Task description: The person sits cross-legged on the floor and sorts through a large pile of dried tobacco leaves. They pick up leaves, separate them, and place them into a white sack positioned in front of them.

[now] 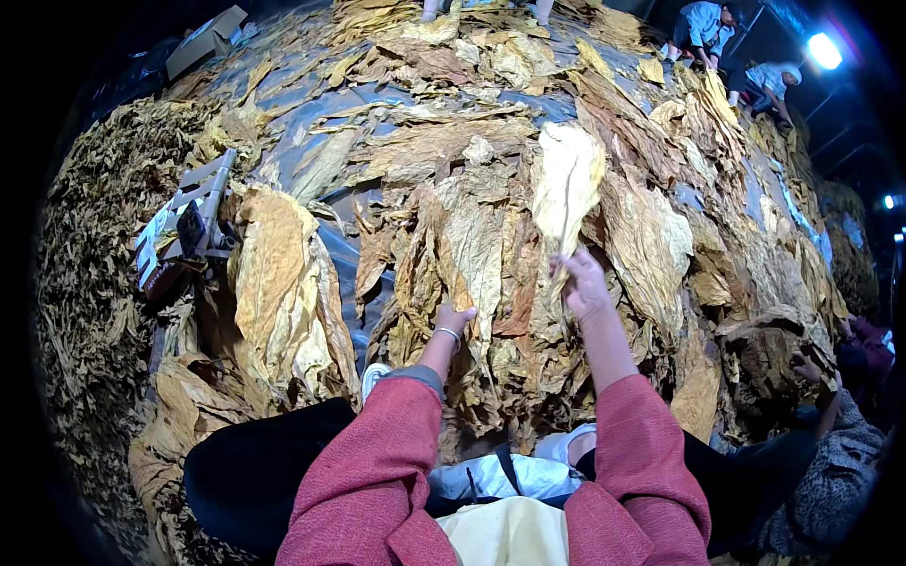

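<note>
A pale yellow dried tobacco leaf [568, 179] stands up from my right hand [585, 285], which pinches it near its narrow stem end. My left hand [455, 321], with a bracelet at the wrist, is lower and to the left, among brown leaves. Its thumb points right, and the foot of a narrow orange-brown tobacco leaf [457, 274] appears to be between thumb and fingers; the other fingers are partly hidden. Crumpled tan leaves [481, 245] lie between and beyond both hands. A large bunch of yellowish leaves [278, 283] lies to the left.
A small chair-like frame [193, 222] with a dark object on it stands at the left, beside a heap of darker leaves [90, 311]. Dark plastic sheeting [340, 259] shows under the leaves. Other people [706, 30] bend over leaves at the far right; a co-worker's hand [807, 366] is close at right.
</note>
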`<action>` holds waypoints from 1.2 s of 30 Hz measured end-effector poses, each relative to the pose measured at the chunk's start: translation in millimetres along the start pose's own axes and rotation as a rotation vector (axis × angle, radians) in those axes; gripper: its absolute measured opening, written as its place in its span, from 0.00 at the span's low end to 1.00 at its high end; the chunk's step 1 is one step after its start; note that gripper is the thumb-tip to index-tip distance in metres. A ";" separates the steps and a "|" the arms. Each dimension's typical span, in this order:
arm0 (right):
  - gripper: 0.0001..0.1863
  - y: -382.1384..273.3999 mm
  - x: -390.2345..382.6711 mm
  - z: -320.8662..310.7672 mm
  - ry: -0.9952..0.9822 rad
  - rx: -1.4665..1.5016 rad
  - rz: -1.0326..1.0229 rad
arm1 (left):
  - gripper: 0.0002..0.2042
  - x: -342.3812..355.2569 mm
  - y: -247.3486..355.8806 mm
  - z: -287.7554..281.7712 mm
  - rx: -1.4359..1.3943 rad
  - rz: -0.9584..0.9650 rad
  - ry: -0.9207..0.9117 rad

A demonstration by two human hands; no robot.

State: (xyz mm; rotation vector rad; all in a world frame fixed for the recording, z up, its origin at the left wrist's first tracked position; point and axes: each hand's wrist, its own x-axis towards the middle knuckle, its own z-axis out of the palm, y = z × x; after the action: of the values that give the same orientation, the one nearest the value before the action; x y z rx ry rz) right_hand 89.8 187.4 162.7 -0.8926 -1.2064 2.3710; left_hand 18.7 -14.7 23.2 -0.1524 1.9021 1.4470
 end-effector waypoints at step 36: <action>0.06 109.6 -35.0 7.8 -0.167 -0.286 0.292 | 0.09 -32.8 262.0 -204.8 0.287 0.475 0.229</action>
State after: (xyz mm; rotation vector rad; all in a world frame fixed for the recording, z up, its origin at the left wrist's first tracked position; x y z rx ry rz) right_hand 109.4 99.6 90.6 -1.0367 -1.6105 2.5843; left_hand -184.8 -110.2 270.4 0.3022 2.4275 1.4762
